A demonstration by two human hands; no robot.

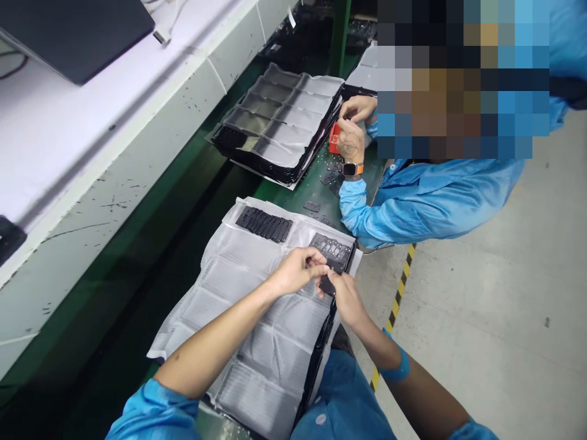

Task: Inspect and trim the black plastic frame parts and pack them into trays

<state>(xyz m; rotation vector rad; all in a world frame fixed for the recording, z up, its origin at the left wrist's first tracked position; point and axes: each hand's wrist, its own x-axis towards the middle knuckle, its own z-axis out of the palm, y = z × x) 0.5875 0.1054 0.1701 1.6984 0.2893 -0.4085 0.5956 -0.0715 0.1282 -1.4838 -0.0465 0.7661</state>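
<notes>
My left hand [300, 270] and my right hand [347, 297] meet over the right edge of a stack of black trays covered by a translucent white sheet [238, 263]. The fingers of both hands are pinched together around a dark flat part [326, 285]. Just beyond them, a group of black parts [331, 247] lies in a tray compartment. A row of black parts [263, 224] sits side by side in the far left compartment.
A co-worker's hands [352, 137] hold something near a red object [334, 138]. Loose dark parts [312, 206] lie on the green table [293, 197]. Another covered tray stack [279, 116] stands farther back. A white shelf [151, 116] runs along the left.
</notes>
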